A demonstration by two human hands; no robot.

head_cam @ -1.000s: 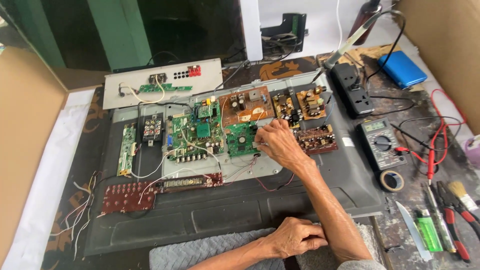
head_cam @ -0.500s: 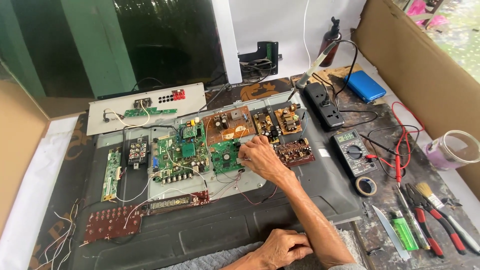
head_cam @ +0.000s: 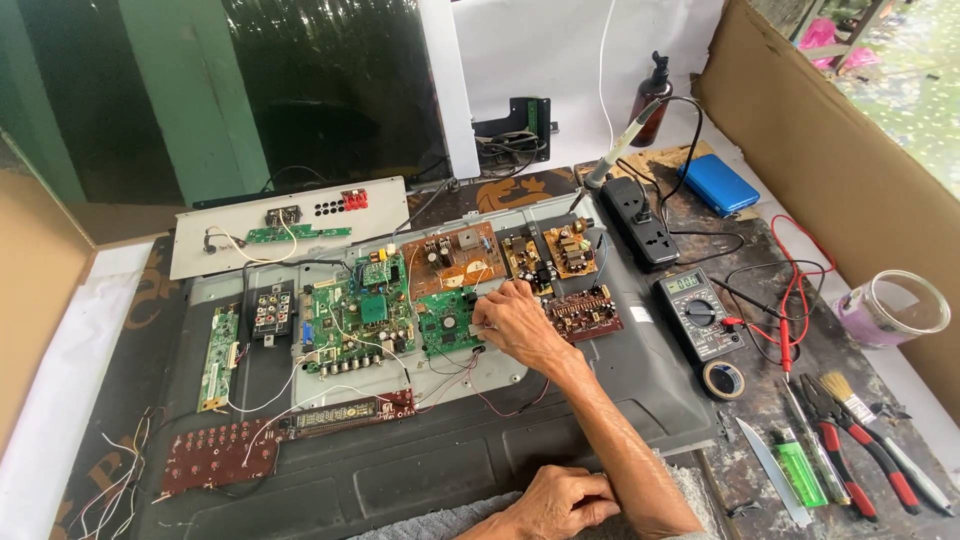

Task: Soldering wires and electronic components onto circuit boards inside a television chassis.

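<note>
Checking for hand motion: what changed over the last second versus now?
Little: the view shifts as the head camera moves. The right hand stays with its fingertips on the small green circuit board at the middle of the opened chassis; the left hand stays resting at the near edge. Nothing picked up or let go; multimeter and pliers are unmoved.

Soft, even daylight fills the scene, brightest at the far right, where the greenery outside is washed out. Shadows are faint and short. The white wall [head_cam: 560, 50] at the far side is nearly overexposed; the dark window [head_cam: 330, 90] shows dim reflections. Focus is sharp throughout, with slight wide-angle bending at the edges.
</note>
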